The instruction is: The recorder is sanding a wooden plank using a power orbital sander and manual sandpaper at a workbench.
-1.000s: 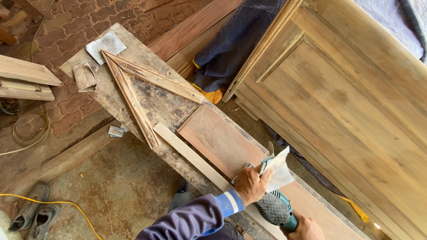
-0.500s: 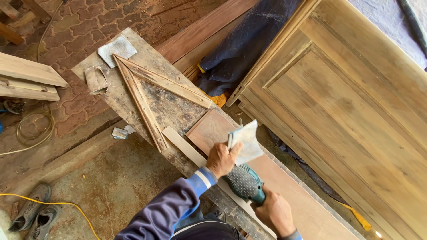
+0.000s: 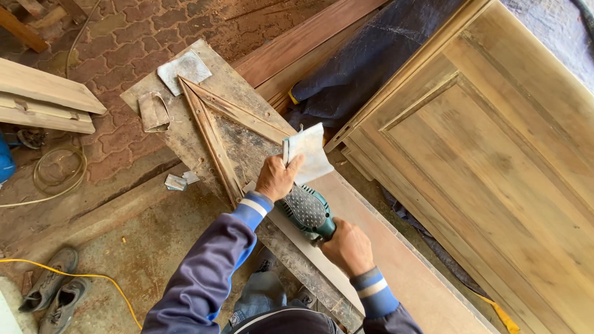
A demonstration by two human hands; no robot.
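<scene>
My left hand point(image 3: 276, 177) grips the front of a green electric sander point(image 3: 305, 210) together with a folded grey sheet of sandpaper point(image 3: 307, 152) that sticks up from it. My right hand point(image 3: 347, 246) holds the sander's rear handle. The sander rests on a reddish-brown flat board point(image 3: 396, 260) lying along a rough wooden workbench point(image 3: 204, 139). A pale wooden strip point(image 3: 309, 244) lies beside the board near the bench edge. Two moulded wooden strips forming a V point(image 3: 213, 133) lie on the bench just beyond my left hand.
Two loose sandpaper sheets point(image 3: 184, 68) lie at the bench's far end. A large panelled wooden door point(image 3: 495, 148) leans on the right over a dark blue cloth point(image 3: 371, 62). Planks point(image 3: 43, 102), coiled wire point(image 3: 59, 170), a yellow cable point(image 3: 93, 278) and shoes point(image 3: 52, 287) are on the floor at left.
Both hands have slid the sander along the board away from me, toward the V-shaped strips. The sandpaper sheet moved with it.
</scene>
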